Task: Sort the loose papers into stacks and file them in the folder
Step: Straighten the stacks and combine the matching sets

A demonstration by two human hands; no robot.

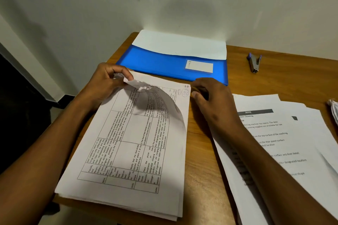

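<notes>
Your left hand [107, 81] pinches the far left corner of the thin white top sheet printed with a black-ruled table [155, 104], thumb and fingertips curled round the paper's edge. The sheet is peeled up and curls over in a smooth arch, throwing a grey shadow on the page beneath. It belongs to the thick squared-up stack of white printed paper [128, 160] lying near you at the left of the smooth brown wood-grain table [199, 170], its near corner jutting past the table edge. The page under the lifted sheet bears handwritten marks, "S-3" and a circled note, at its far right corner.

Your right hand [210, 97] rests just beside that far right corner with its fingers bent inward; whether it holds anything, you cannot tell from this view.

Beyond the stack, against the pale matte wall, lies the flat, glossy blue plastic folder [164, 64]. A white rectangular label [199, 66] sits on its front, and plain white sheets [179, 45] stick out of its far opening, so some paper is already in it.

To the right, under your right forearm, a looser fan of white pages with printed text and a dark header bar [285, 133] spreads unevenly, corners offset. Far right on the table lies a small grey metal stapler with a purple end [254, 62], well apart from the papers.
</notes>
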